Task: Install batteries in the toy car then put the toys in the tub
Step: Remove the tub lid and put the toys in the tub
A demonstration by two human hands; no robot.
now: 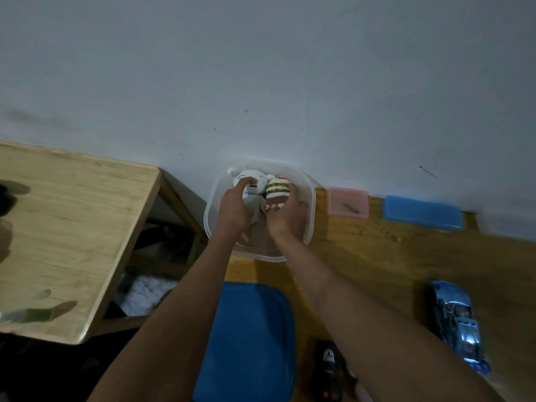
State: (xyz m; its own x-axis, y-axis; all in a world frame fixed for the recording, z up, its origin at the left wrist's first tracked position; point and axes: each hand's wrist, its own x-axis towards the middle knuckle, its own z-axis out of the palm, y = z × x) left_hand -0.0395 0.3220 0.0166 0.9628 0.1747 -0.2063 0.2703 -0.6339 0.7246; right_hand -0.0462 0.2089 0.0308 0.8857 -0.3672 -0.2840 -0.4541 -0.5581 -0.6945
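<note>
A clear plastic tub (311, 198) stands on the floor against the wall. Inside it lie a white plush toy (256, 181) and a striped plush toy (277, 190). My left hand (233, 210) grips the white plush, fingers curled over its face. My right hand (285, 213) holds the striped plush from below and the right. A shiny blue toy car (456, 320) sits on the floor at the right, apart from both hands. A black remote control (327, 369) lies near the bottom, partly hidden by my right forearm.
The tub's blue lid (249, 343) lies on the floor beneath my arms. A pink box (348, 202) and a blue box (422, 211) rest by the wall on the right. A low wooden table (72, 227) stands at the left.
</note>
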